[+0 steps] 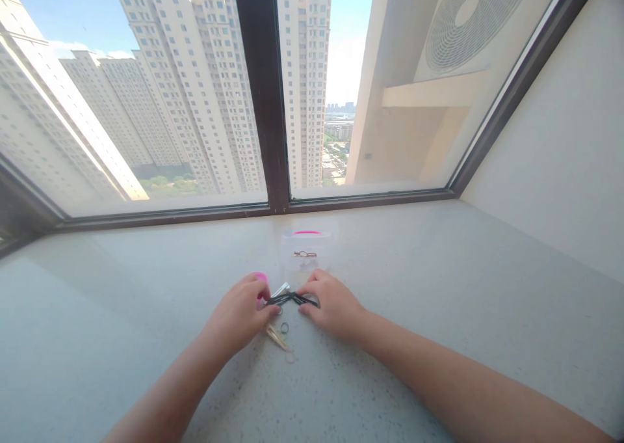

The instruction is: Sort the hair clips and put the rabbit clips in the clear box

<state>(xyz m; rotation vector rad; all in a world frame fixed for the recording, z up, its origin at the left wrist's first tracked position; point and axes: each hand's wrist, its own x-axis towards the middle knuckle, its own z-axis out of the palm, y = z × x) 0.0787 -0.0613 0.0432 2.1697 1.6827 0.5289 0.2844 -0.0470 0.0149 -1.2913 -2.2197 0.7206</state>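
My left hand [246,308] is closed, thumb and fingers pinching one end of some thin black hair ties [291,296]. The other end is pinched by my right hand [329,305]. Between the hands the black strands meet in a dark knot-like middle. A silver hair clip [281,290] lies just behind them. Partly hidden behind my left fingers is a round pink thing [261,278]. Below my left hand lie a beige hair clip [277,337], a small dark ring-shaped band [284,328] and a faint pale band [290,357].
Beyond my hands, a clear case with a pink strip [307,233] stands on the pale speckled sill [390,254]. A brownish hair clip [305,254] is in or before it. The dark window frame [277,202] bounds the back, a white wall [550,144] the right.
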